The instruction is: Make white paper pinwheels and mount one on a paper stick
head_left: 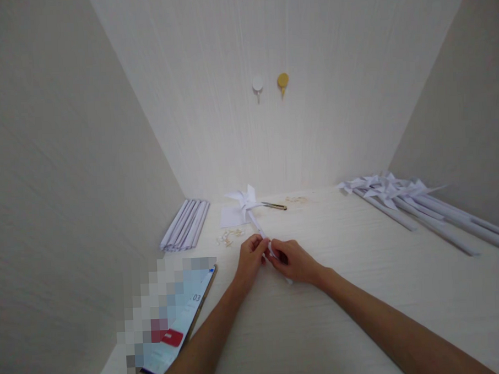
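Observation:
A white paper pinwheel (245, 201) lies near the back wall. Its rolled-paper stick (256, 222) slants toward me and passes between my hands. My left hand (250, 256) is closed on the stick from the left, thumb and fingertips pinched. My right hand (294, 259) closes in from the right, its fingers curled round the same stretch and touching the left fingertips. Below them the stick's lower end (290, 281) pokes out. Whether a smaller piece sits between the fingertips is hidden.
Rolled paper sticks (185, 224) lie at left. Finished pinwheels (402, 194) are heaped at right. Behind my hands are a paper square (232, 216), a slim dark-and-gold tool (277, 206) and small pale bits (227, 238). A phone (184, 311) lies beside my left forearm. Two hooks (283, 81) hang on the wall.

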Action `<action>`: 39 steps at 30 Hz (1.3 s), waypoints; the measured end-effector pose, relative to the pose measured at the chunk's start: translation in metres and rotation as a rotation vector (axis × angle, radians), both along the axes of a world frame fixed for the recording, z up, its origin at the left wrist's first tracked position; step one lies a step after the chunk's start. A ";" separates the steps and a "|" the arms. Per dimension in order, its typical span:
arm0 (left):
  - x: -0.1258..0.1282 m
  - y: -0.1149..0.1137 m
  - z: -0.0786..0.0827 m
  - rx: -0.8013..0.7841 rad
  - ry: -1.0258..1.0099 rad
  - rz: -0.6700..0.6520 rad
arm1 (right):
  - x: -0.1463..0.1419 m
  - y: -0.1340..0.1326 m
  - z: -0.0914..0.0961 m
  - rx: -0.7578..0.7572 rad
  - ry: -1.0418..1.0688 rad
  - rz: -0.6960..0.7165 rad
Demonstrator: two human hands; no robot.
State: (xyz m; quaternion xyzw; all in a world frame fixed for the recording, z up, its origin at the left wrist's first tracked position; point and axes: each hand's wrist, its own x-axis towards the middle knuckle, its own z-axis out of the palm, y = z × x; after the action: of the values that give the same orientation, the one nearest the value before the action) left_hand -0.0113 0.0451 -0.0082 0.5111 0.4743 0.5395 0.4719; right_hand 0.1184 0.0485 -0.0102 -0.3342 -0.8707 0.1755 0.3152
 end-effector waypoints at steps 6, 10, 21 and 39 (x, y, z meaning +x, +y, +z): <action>-0.004 0.000 0.000 0.026 -0.136 0.212 | 0.002 -0.004 0.005 0.007 -0.083 0.071; -0.006 0.002 -0.002 0.023 -0.185 0.234 | 0.002 -0.005 0.005 0.012 -0.072 0.034; -0.004 -0.001 -0.002 -0.004 -0.104 0.124 | -0.002 -0.001 0.007 -0.033 0.019 -0.157; -0.003 0.001 -0.002 -0.038 -0.049 0.096 | 0.224 -0.005 0.030 -0.040 -0.378 -0.717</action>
State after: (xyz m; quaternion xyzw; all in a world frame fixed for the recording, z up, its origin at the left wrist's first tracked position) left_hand -0.0142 0.0459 -0.0107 0.4654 0.4966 0.5650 0.4665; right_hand 0.3422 0.0434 0.0199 -0.6490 -0.7382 0.0069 0.1841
